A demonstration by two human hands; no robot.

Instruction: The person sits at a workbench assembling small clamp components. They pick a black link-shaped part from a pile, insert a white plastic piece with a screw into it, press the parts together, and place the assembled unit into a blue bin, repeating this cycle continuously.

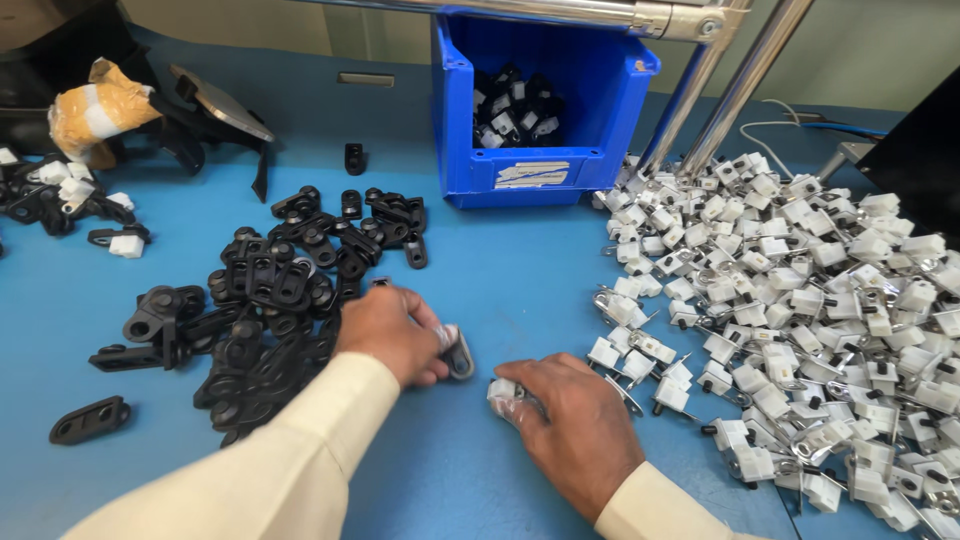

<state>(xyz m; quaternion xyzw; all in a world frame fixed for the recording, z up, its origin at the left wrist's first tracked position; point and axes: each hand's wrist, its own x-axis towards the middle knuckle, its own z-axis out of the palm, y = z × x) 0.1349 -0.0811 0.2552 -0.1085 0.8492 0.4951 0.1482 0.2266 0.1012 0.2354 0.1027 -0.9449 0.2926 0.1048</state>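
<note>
Left hand: the left hand [388, 335] lies knuckles-up at the edge of the black pile, fingers curled around a small black bracket [460, 357] that sticks out past the fingertips toward the middle of the bench.
Right hand: the right hand [572, 420] rests palm-down just beside it, fingertips pinching a white clip [503, 392]; only the clip's end shows beyond the fingers.
Gap between parts: bracket and clip sit near each other, not touching as far as I can see.
Black pile: a heap of black brackets [275, 300] spreads to the left of the left hand, touching the wrist side.
White pile: a broad heap of white clips with metal pins [800, 300] covers the right side, its nearest pieces just beside the right hand.
Surface: a blue bench top [520, 260].
Behind: a blue bin [600, 110] holding assembled black-and-white pieces stands at the back, with shiny metal tubes [740, 90] slanting beside it.
Far left: a tape-wrapped bundle [95, 110] and a few loose parts.
</note>
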